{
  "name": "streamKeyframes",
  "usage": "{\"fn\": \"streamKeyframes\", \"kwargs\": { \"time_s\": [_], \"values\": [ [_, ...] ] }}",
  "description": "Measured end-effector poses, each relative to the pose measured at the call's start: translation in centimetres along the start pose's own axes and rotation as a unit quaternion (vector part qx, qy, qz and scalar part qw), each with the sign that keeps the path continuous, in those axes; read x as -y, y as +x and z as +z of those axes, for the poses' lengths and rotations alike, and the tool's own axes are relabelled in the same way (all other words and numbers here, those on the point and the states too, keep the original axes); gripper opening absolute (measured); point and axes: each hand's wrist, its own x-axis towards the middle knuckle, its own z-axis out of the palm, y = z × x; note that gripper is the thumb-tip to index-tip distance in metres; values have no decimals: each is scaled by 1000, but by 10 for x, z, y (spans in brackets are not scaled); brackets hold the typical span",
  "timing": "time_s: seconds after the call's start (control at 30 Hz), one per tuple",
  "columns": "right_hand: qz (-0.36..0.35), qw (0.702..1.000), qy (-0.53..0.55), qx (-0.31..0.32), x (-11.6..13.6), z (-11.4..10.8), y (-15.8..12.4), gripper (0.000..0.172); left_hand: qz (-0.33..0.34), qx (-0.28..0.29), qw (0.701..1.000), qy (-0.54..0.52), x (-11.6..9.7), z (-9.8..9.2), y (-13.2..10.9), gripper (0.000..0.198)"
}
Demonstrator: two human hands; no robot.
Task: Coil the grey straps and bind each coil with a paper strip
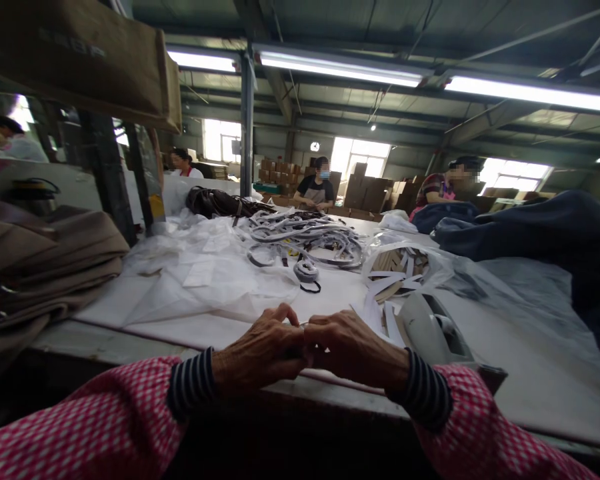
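My left hand [260, 350] and my right hand [350, 347] meet at the near edge of the white table [530, 373], fingers curled and pressed together around something small that I cannot make out. Both wrists wear striped cuffs under pink checked sleeves. Just beyond my hands lie white paper strips [380, 313] and a grey tool [430, 327] to the right. A tangle of grey straps [305, 240] sits farther back in the middle, with a small black loop [310, 287] in front of it.
Clear plastic bags [205, 273] cover the table's left. Tan folded fabric [40, 267] is stacked at far left, dark blue fabric [555, 233] at right. A plastic bag of strips [405, 263] lies at centre right. Three other people sit across the table near cardboard boxes [370, 193].
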Motion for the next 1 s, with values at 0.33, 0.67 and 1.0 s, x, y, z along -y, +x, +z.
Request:
{"fn": "streamKeyframes", "kwargs": {
  "time_s": [0.33, 0.67, 1.0],
  "values": [
    [80, 995, -30, -51, 18, 4, -6, 23, -186, -150, 955, -175, -3, 12, 6, 18],
    [132, 975, -78, -160, 18, 73, -22, 73, -224, -163, 799, -533, 5, 19, 4, 18],
    [227, 913, 200, -273, 17, 27, -89, 62, -220, -137, 941, -215, 8, 16, 15, 30]
  ]
}}
